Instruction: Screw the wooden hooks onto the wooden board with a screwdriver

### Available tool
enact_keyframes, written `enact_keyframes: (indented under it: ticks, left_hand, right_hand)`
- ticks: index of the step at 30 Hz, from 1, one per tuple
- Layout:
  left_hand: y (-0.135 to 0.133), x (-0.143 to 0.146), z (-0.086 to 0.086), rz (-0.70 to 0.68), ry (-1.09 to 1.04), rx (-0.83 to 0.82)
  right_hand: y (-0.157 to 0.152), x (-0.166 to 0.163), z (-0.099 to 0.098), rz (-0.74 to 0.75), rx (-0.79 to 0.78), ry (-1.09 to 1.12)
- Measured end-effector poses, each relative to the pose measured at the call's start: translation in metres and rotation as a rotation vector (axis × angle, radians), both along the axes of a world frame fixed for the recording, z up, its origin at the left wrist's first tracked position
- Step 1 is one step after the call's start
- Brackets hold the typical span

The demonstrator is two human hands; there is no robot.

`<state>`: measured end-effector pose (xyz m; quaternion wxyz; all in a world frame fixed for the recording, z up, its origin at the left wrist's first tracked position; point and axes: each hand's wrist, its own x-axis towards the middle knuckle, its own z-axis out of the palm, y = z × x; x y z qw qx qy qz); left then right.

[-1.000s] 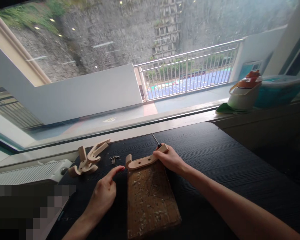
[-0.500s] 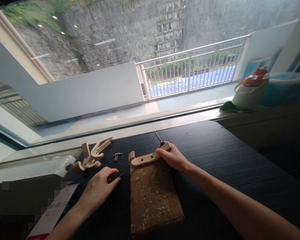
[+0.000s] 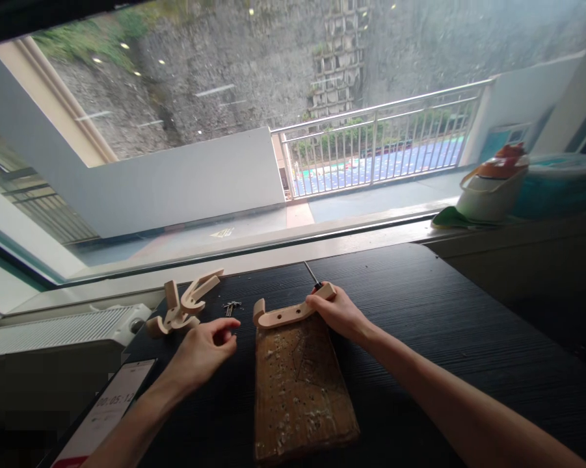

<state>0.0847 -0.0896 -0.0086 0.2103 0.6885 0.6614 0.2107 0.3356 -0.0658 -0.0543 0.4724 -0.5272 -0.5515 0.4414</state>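
My right hand is closed around one end of a pale wooden hook piece and also holds a screwdriver, whose metal shaft points away towards the window. Dark holes show in the hook piece. It lies across the far end of a worn wooden board, full of small holes and scuffs. To the left of the board, my left hand is raised, its thumb and forefinger pinched on a tiny screw that barely shows. Just beyond those fingertips lies a small pile of screws.
More pale wooden hook pieces are heaped at the left rear of the black table. A phone showing a timer lies by my left forearm. Behind are a radiator and a window; a white and orange bottle stands right.
My left hand has lifted slightly, and its thumb and forefinger have come closer together. My right hand keeps the hook piece and screwdriver in place. The whole view has shifted a little.
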Motion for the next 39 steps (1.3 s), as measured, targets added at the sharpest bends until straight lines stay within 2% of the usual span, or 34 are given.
enact_keyframes:
  ticks: [5,8,13,19,24,29,39]
  left_hand:
    - [0.0,0.019,0.04,0.052,-0.221,0.223]
    - [0.003,0.038,0.049,-0.062,-0.22,0.308]
    - [0.011,0.062,0.041,-0.402,-0.005,0.36]
    - [0.021,0.068,0.037,-0.581,0.25,0.38]
    - [0.023,0.068,0.037,-0.615,0.423,0.32]
    - [0.026,0.069,0.032,-0.622,0.409,0.292]
    - [0.024,0.071,0.024,-0.694,0.372,0.395]
  right_hand:
    - [0.0,0.0,0.001,0.005,0.003,-0.001]
    - [0.0,0.0,0.001,0.001,0.001,-0.003]
    - [0.0,-0.001,-0.002,-0.007,0.027,-0.004]
    - [0.002,-0.001,-0.006,-0.018,0.034,-0.007]
    - [0.004,-0.001,-0.008,-0.025,0.039,-0.024]
    - [0.004,-0.001,-0.009,-0.019,0.042,-0.023]
    - [0.003,-0.001,-0.006,-0.02,0.035,-0.022]
